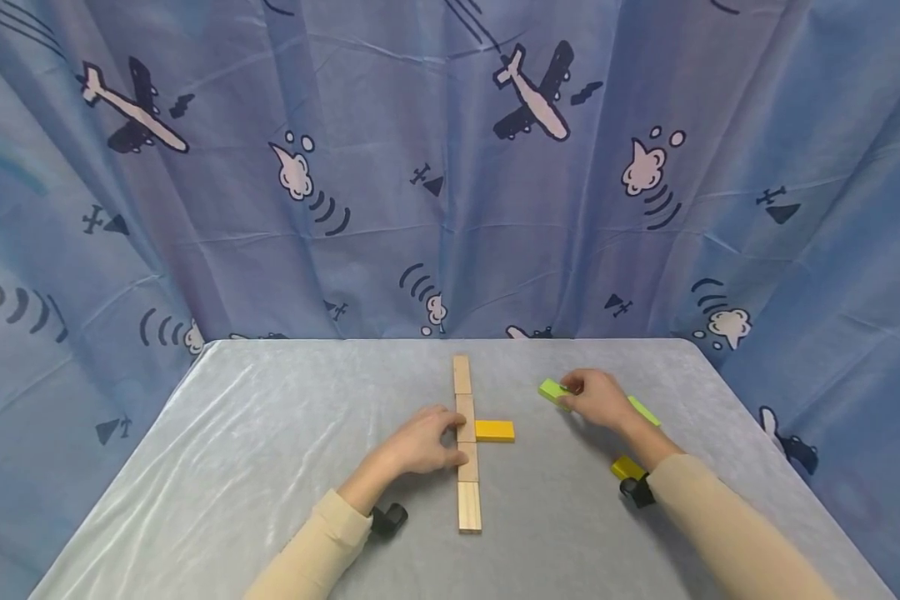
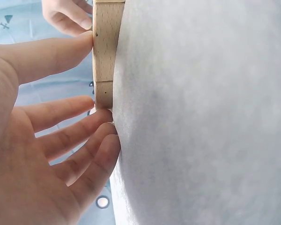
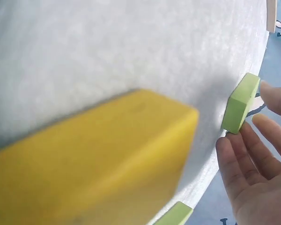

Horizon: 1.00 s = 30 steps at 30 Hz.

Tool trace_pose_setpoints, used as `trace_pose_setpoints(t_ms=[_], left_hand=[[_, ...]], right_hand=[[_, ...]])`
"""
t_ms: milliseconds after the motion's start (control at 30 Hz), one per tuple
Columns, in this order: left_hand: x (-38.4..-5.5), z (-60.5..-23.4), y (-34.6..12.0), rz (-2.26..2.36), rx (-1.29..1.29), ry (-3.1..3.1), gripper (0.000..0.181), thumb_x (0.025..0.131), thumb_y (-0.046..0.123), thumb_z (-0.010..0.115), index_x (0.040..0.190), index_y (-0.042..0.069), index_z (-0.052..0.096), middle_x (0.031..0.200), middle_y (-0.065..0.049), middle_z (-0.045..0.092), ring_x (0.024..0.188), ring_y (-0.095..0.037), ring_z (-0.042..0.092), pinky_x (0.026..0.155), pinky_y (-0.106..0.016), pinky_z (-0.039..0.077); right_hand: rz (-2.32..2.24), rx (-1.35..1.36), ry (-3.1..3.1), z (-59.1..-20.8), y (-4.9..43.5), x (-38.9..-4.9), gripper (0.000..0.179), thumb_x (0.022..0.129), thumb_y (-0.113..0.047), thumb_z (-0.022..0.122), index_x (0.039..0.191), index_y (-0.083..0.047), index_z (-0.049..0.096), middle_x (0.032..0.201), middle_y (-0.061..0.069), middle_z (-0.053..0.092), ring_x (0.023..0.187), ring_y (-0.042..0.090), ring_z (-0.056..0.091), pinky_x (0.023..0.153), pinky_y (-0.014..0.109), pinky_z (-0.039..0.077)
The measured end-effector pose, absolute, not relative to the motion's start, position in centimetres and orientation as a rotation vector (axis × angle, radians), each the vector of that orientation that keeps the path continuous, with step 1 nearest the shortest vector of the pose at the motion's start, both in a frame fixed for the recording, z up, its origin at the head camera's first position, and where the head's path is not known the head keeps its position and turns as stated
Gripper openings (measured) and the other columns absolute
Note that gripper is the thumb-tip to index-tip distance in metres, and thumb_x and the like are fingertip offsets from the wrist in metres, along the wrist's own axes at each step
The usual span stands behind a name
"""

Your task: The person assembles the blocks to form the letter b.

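While R hand (image 1: 597, 398) pinches pt.-hidden green block (image 1: 551, 390), L hand (image 1: 420, 440) spread against wood row (image 1: 468, 437).

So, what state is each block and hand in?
Pale wood block row: four, end to end
Amber block: flat, against the row
Left green block: pinched
Right green block: lying, partly hidden
Yellow block: lying, partly hidden
Left hand: touching the row
Right hand: pinching left green block
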State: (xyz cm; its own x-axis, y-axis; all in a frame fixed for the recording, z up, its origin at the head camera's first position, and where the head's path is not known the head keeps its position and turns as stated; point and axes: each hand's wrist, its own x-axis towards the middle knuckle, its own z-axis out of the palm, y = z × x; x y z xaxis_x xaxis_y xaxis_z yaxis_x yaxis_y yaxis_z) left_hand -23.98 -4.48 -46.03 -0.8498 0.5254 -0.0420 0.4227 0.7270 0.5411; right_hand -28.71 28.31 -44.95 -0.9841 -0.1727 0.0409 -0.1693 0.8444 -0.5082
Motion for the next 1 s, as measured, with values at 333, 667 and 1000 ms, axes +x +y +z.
trace_pose_setpoints(t_ms=[333,667,1000], left_hand=[[-23.9,-46.1,-4.2,0.792,0.752,2.733,0.058,0.086,0.031,0.081,0.136,0.008,0.062,0.12,-0.003,0.063,0.113,-0.02,0.055,0.098,-0.038,0.048],[-23.9,-46.0,-4.3,0.802,0.763,2.738,0.058,0.086,0.03,0.081,0.136,0.007,0.062,0.121,-0.004,0.063,0.114,-0.021,0.056,0.098,-0.039,0.048],[-23.9,-46.1,-4.4,0.812,0.773,2.73,0.058,0.087,0.03,0.08,0.136,0.006,0.062,0.123,-0.005,0.063,0.117,-0.024,0.056,0.1,-0.041,0.047]], right_hand=[[-0.91,-0.189,2.949,-45.1,28.6,-28.5,0.039,0.087,-0.014,0.078,0.116,0.01,0.068,0.106,0.022,0.068,0.097,0.034,0.063,0.084,0.048,0.052],[-0.998,-0.188,2.892,-44.7,28.5,-27.7,0.033,0.088,-0.015,0.077,0.115,0.004,0.072,0.106,0.016,0.069,0.098,0.03,0.062,0.076,0.039,0.053],[-1.112,-0.18,2.804,-43.5,28.8,-25.3,0.034,0.089,-0.018,0.077,0.117,0.0,0.072,0.111,0.012,0.068,0.099,0.027,0.06,0.079,0.036,0.051]])
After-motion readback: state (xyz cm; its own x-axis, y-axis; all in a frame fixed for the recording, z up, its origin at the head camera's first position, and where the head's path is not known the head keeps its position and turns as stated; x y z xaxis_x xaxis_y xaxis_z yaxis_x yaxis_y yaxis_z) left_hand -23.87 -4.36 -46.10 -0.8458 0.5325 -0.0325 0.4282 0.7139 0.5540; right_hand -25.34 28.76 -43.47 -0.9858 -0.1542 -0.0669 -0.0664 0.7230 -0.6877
